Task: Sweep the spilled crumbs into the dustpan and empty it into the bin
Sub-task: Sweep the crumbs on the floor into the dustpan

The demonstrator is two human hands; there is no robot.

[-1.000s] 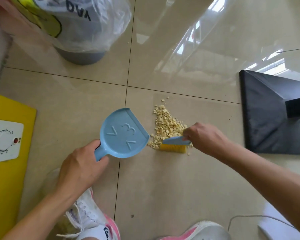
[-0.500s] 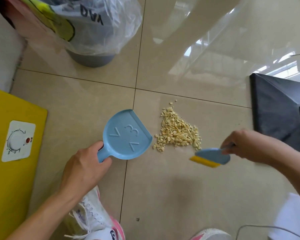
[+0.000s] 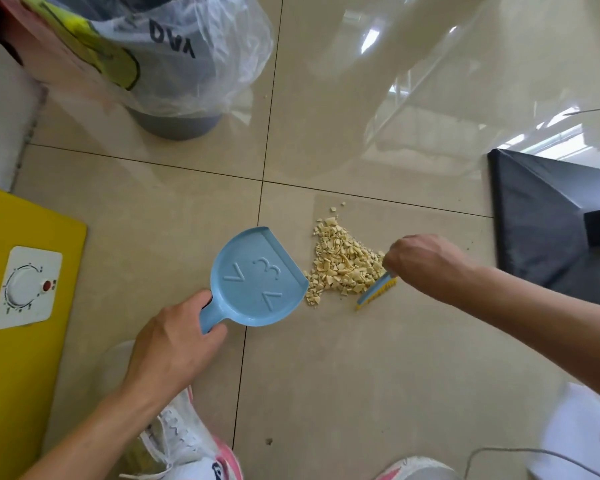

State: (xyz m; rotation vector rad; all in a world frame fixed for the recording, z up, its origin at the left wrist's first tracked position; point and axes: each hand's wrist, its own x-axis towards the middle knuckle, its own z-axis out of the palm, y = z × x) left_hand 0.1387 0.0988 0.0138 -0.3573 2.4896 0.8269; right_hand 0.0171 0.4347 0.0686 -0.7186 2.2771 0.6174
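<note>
A pile of pale yellow crumbs (image 3: pixel 340 265) lies on the beige tiled floor. A light blue dustpan (image 3: pixel 258 277) rests flat just left of the pile, its open lip touching the nearest crumbs. My left hand (image 3: pixel 174 344) grips the dustpan's short handle. My right hand (image 3: pixel 420 261) holds a small blue brush with yellow bristles (image 3: pixel 378 292), bristles down on the floor at the pile's right edge. A grey bin lined with a clear plastic bag (image 3: pixel 174 64) stands at the upper left.
A yellow appliance with a white dial (image 3: pixel 25 289) sits at the left edge. A black angular object (image 3: pixel 548 223) lies at the right. My white and pink shoes (image 3: pixel 187 445) are at the bottom, with a thin cable (image 3: pixel 499 452) at lower right.
My right hand lifted the brush off the pile's lower edge, swung it out to the right, then brought it back down against the pile's right side. The dustpan stayed in place.
</note>
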